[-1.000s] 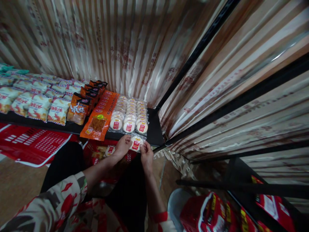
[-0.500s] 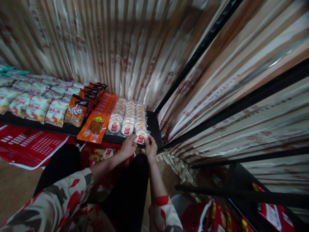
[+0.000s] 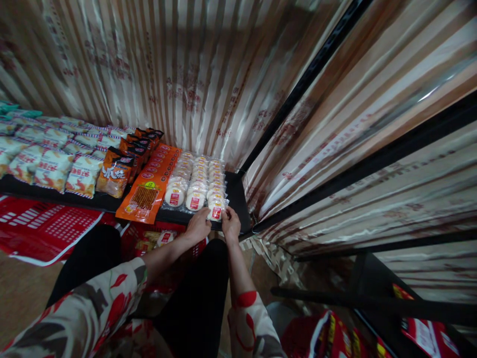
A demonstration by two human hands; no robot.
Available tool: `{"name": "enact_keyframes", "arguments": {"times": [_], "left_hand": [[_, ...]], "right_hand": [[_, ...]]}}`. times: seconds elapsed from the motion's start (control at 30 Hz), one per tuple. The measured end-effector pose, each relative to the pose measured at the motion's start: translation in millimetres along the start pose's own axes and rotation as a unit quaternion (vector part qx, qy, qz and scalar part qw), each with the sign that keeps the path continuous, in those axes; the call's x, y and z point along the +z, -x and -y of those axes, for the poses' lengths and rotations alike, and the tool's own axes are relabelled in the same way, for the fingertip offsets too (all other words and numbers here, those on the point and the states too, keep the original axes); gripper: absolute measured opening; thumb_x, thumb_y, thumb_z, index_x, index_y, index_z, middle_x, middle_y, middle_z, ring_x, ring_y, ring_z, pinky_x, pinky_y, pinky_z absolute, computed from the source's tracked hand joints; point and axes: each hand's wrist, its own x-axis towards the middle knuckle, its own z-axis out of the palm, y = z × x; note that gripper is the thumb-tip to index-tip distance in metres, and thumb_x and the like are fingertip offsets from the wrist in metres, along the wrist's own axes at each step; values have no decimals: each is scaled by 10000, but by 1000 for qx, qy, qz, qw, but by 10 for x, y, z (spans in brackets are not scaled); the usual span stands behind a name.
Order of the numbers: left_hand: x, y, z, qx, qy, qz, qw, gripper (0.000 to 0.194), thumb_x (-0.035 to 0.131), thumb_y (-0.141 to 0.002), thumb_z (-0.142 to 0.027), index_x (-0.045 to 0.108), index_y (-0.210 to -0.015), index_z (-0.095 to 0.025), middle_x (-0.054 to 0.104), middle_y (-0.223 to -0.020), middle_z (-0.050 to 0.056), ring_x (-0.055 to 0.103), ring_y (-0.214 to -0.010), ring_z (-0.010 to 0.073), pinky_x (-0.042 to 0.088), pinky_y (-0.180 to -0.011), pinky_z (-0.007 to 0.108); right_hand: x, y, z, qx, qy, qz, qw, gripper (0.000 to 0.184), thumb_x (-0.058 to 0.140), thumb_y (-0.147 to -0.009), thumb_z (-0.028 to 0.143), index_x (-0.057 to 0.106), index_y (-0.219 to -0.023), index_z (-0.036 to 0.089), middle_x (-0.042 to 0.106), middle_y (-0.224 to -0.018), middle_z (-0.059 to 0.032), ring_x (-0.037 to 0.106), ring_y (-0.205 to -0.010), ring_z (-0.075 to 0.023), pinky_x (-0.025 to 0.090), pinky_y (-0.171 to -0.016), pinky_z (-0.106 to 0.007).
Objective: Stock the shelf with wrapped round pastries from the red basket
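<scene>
A clear-wrapped round white cracker pack (image 3: 215,212) with a red label lies at the front of the rightmost row on the black shelf (image 3: 238,199). My left hand (image 3: 198,224) pinches its left edge, and my right hand (image 3: 231,223) has fingers closed at its right edge. Two more rows of the same packs, including one front pack (image 3: 195,200), stand just left of it. Beside those rows lies a long orange bag (image 3: 143,199) with brown sticks in its window.
Brown-orange snack bags (image 3: 113,174) and white snack bags (image 3: 82,175) fill the shelf's left side. Below is a red plastic bag (image 3: 44,228) and an opened one holding another cracker pack (image 3: 166,237). Black frame bars (image 3: 309,191) slant along the curtain (image 3: 186,64) at right; red packets (image 3: 320,333) stand lower right.
Both hands have brought the cracker pack from in front of the shelf edge forward onto the front of the rightmost row. In the last half second it has settled slightly lower against the row.
</scene>
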Motion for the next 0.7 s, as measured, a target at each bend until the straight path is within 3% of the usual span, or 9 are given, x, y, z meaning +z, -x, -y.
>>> {"name": "enact_keyframes", "arguments": {"times": [0.2,0.57,0.7], "left_hand": [[-4,35,-48,17,-51,17,998,511,502,-643,-21,575,-1140,-116,479,-1304,119,407,-1222,246,267,-1070,345],[-6,46,-52,9,-71,14,997,509,504,-664,-37,552,-1165,-112,434,-1341,127,374,-1250,259,271,-1070,358],[0,76,-49,34,-96,9,995,520,493,-672,-34,531,-1184,-115,434,-1340,122,370,-1255,245,286,-1069,344]], "right_hand": [[26,-8,40,37,-4,4,999,392,467,-763,397,629,-1040,170,665,-802,-51,569,-658,-160,422,-636,-265],[69,-26,96,53,4,29,998,408,447,-766,384,610,-1067,163,655,-853,-58,575,-687,-161,434,-687,-279],[61,6,127,60,0,36,998,433,440,-772,397,585,-1102,157,650,-920,-71,580,-669,-152,438,-679,-273]]}}
